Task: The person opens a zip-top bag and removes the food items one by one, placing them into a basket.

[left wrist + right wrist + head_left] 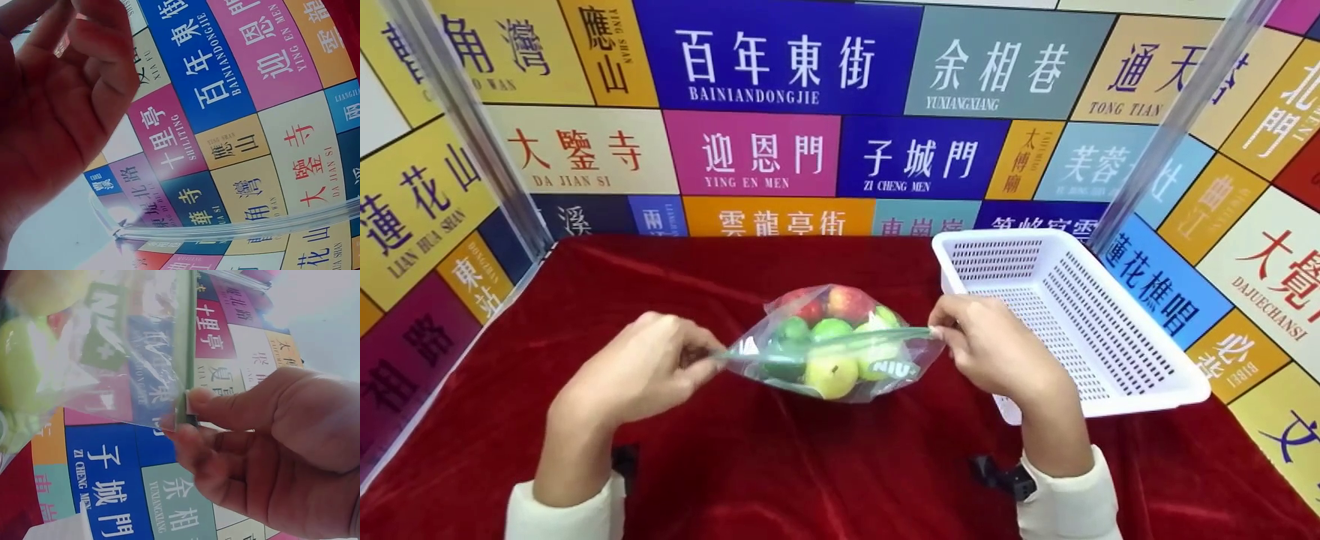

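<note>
A clear zip bag (896,369) with a green seal strip (840,343) holds several fruits above the red cloth. Inside it are red fruits (851,302), green ones (784,358) and a yellow-green one (832,374). My left hand (634,371) pinches the bag's left corner; the left wrist view shows that hand (73,95) with curled fingers, but not the bag. At the opposite end of the strip, my right hand (997,351) pinches the corner. In the right wrist view, its thumb presses a small white slider (188,404) on the strip.
A white perforated plastic basket (1174,367) stands to the right, partly behind my right hand and forearm. Dark red velvet cloth (825,472) covers the table. Sign-printed panels (780,67) and clear corner posts (472,120) stand around the table's back and sides.
</note>
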